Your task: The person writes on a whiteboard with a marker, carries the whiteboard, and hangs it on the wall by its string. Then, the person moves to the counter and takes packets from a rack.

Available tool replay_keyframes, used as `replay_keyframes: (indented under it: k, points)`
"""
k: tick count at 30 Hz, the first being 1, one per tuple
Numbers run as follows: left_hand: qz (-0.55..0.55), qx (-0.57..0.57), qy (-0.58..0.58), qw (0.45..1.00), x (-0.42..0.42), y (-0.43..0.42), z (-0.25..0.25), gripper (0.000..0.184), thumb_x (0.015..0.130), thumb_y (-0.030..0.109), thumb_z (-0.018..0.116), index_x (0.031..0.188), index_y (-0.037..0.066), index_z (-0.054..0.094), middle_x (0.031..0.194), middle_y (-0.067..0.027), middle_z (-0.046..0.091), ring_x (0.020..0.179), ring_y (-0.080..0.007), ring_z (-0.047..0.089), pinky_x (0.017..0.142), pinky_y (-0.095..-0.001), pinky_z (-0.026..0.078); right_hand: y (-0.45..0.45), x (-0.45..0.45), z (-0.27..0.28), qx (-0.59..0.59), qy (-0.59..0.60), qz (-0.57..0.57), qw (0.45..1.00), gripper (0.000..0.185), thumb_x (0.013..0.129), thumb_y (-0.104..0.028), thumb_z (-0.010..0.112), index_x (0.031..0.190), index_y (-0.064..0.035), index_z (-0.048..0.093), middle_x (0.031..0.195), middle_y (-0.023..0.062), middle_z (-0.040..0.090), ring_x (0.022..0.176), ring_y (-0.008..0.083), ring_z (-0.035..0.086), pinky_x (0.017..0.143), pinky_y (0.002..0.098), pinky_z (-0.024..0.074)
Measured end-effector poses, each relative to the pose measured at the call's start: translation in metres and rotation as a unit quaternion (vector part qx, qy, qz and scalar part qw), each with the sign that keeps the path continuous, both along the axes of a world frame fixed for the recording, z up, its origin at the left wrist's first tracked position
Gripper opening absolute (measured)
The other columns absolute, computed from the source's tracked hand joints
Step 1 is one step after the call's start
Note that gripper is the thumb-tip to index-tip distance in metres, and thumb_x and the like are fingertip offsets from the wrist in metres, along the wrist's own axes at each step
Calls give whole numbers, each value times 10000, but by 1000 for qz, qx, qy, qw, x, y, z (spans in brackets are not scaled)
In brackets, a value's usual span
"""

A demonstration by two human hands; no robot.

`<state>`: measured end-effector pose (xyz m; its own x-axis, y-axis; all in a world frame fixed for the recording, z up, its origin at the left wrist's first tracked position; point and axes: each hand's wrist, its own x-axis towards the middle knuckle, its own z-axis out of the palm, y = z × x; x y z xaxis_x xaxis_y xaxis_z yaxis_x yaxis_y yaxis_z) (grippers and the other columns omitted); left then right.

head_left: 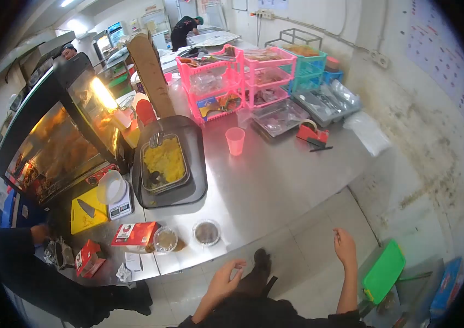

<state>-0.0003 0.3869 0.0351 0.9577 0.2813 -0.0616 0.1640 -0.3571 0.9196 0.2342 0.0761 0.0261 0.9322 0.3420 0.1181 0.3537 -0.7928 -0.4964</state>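
My left hand (225, 281) hangs in the air just off the front edge of the steel counter, fingers loosely bent and apart, with nothing visible in it. Nearest to it is a round clear tub with a lid (206, 232) holding something brown. Beside that tub stands a second lidded clear tub (166, 239), close to a red and white food box (135, 235). My right hand (345, 246) is raised over the floor to the right, away from the counter. Its fingers are half curled, and I see nothing held. A green lid or panel (385, 271) is to its lower right.
On the steel counter (275, 186) are a tray of yellow food (164, 162), a pink cup (235, 141), a tape dispenser (312, 134), pink racks (210, 87), a scale (120, 202) and a knife (86, 208) on a yellow board. A co-worker's sleeve (16, 246) is at left.
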Motion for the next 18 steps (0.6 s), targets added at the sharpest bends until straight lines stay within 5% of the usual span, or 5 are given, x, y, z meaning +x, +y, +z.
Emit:
replay_keyframes:
  k: [6,10,11,15,18]
  points:
    - [51,-61,14,997,136,12,-2,276,901,155,509,1157,56,540,1087,-78,615,1010,-200,580,886,-381,438,142,136,16,103,39,97,989,206,852,-121,514,1021,-37,596,947,120,632,830,285,611,752,365,477]
    - [93,99,75,988,203,30,-71,465,888,325,545,1244,34,477,1346,-271,346,1229,-376,394,1000,-439,346,225,224,46,114,42,223,967,194,843,-119,535,1009,-47,604,928,122,635,797,269,616,729,357,477]
    - [97,54,163,980,213,34,-84,696,838,488,557,1316,8,397,1375,-392,160,1288,-513,198,1046,-517,246,245,244,56,113,32,247,962,196,845,-124,536,1015,-54,604,928,118,634,797,267,616,727,356,477]
    - [105,39,353,929,239,31,-118,977,776,650,519,1430,18,162,1434,-348,-109,1311,-547,-102,911,-762,136,336,319,103,119,-35,320,939,199,839,-105,509,1016,-42,574,975,146,601,883,339,589,763,417,468]
    - [141,57,399,904,256,12,-113,1039,761,699,488,1442,20,94,1433,-352,-112,1307,-554,-110,942,-741,112,420,384,129,169,-152,389,893,221,823,-80,509,1026,-5,555,978,186,567,925,363,557,792,434,451]
